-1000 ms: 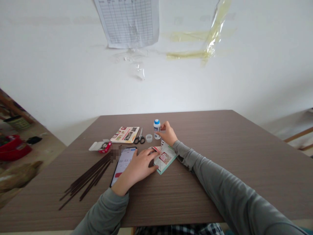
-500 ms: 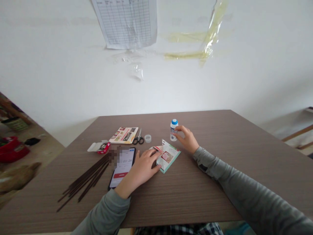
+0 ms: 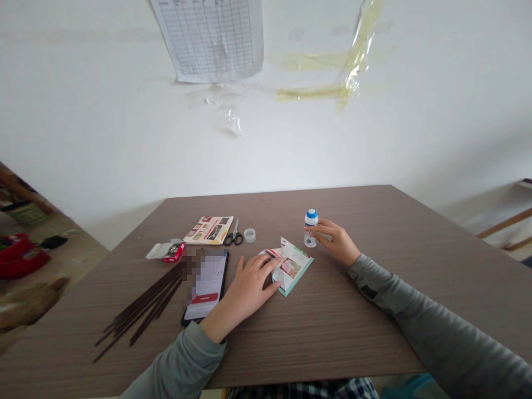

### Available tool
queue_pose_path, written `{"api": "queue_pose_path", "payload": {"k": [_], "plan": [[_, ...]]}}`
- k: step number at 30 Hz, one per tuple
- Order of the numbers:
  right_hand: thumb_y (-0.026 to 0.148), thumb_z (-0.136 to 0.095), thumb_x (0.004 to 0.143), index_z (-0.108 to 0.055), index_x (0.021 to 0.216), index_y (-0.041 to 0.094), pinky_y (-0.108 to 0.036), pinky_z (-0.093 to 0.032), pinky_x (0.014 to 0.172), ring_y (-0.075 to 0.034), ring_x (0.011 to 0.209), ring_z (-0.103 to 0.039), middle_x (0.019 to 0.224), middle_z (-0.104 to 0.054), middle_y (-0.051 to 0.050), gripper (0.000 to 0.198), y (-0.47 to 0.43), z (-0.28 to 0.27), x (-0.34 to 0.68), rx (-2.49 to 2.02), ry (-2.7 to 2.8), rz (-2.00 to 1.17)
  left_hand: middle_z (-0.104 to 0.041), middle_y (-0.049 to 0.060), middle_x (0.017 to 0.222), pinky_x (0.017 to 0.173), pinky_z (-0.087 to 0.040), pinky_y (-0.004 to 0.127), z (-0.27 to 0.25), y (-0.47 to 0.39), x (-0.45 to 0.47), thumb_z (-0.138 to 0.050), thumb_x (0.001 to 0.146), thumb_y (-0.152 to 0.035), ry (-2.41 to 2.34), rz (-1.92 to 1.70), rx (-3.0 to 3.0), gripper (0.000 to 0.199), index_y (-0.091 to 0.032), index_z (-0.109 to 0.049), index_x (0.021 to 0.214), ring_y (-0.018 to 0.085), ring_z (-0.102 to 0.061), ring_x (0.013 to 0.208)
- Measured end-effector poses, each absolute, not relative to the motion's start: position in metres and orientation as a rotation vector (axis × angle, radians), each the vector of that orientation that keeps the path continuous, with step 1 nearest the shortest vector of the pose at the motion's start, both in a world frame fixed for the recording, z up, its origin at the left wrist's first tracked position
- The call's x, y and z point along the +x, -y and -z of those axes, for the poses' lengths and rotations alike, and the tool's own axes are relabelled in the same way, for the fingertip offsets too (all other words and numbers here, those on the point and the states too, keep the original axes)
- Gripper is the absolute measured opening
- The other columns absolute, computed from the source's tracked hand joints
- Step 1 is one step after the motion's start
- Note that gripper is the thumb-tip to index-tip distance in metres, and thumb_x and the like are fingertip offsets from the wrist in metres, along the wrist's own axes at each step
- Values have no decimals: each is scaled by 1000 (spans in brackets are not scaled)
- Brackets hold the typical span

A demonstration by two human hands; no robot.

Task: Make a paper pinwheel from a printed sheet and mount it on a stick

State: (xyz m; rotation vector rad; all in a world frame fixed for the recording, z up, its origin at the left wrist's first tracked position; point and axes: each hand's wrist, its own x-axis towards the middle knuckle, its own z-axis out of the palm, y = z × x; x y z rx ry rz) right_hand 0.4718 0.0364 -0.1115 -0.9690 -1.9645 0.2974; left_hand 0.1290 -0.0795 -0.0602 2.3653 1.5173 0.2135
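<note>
My left hand (image 3: 253, 280) lies over a folded printed paper (image 3: 292, 267) with a green edge. Its thumb presses the near side while the fingers rest on top, holding the paper against the table. Farther right, my right hand (image 3: 337, 243) grips a small white bottle (image 3: 310, 237) with a blue cap, thumb and fingers around its right side. The bottle is upright, just beyond the paper's right corner. My fingers cover part of its label.
Left of my hands lie a phone (image 3: 206, 293), dark thin sticks (image 3: 139, 302) and an open red-and-white box (image 3: 172, 252). Behind are a printed booklet (image 3: 209, 230), scissors (image 3: 234, 237) and a small clear ring-shaped item (image 3: 250, 235). The wooden table (image 3: 353, 332) meets a white wall.
My right hand has moved the bottle to the right and slightly nearer. My left hand and the folded paper have shifted a little to the right.
</note>
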Motion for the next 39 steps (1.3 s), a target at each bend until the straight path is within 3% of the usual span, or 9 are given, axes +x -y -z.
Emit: {"api": "queue_pose_path", "payload": {"k": [5, 11, 19, 23, 27, 30, 34, 39], "plan": [[28, -71, 121, -103, 141, 38, -62, -75, 125, -41, 134, -94, 143, -97, -14, 39, -36, 112, 476, -1013, 2056, -216, -72, 17, 193, 158, -34, 89, 63, 78, 129, -77, 122, -35, -1508, -179, 2369, 63, -38, -74, 185, 47, -60, 186], [12, -67, 112, -101, 149, 40, -58, -73, 125, -37, 130, -92, 138, -96, -13, 58, -36, 110, 483, -1052, 2176, -142, -73, 18, 192, 158, -33, 91, 62, 78, 132, -79, 123, -33, -1513, -185, 2360, 61, -36, -77, 184, 48, -62, 185], [5, -63, 102, -95, 161, 42, -71, -60, 144, -35, 133, -86, 140, -92, -11, 77, -34, 112, 476, -1110, 2184, -40, -73, 17, 192, 157, -33, 91, 63, 78, 136, -81, 123, -32, -1506, -211, 2356, 61, -38, -78, 183, 49, -61, 187], [6, -65, 103, -92, 165, 40, -74, -63, 139, -40, 140, -82, 146, -89, -15, 76, -32, 111, 477, -1100, 2116, -33, -71, 17, 196, 158, -30, 92, 68, 76, 135, -81, 123, -33, -1482, -215, 2366, 62, -38, -77, 185, 49, -58, 190], [9, -60, 109, -92, 167, 38, -66, -71, 124, -40, 126, -83, 133, -87, -15, 72, -32, 109, 478, -1081, 2045, -37, -66, 17, 201, 158, -28, 93, 69, 75, 136, -78, 126, -34, -1472, -158, 2372, 65, -39, -72, 190, 47, -52, 194], [11, -60, 108, -92, 165, 38, -65, -70, 124, -40, 118, -81, 127, -88, -13, 71, -32, 109, 478, -1101, 1993, -8, -63, 17, 203, 158, -27, 95, 66, 76, 138, -76, 125, -35, -1465, -130, 2378, 68, -39, -69, 192, 50, -50, 195], [14, -69, 103, -88, 169, 35, -65, -72, 120, -42, 124, -82, 137, -93, -14, 71, -29, 111, 476, -1155, 1871, -27, -64, 18, 202, 158, -29, 94, 62, 78, 142, -80, 122, -33, -1479, -141, 2360, 69, -38, -72, 190, 55, -52, 193], [40, -84, 108, -88, 166, 28, -57, -76, 119, -40, 130, -92, 146, -97, -15, 59, -26, 115, 464, -1099, 1711, -292, -67, 19, 199, 157, -31, 95, 66, 80, 145, -83, 120, -28, -1475, -196, 2378, 68, -34, -74, 187, 52, -56, 191]]}}
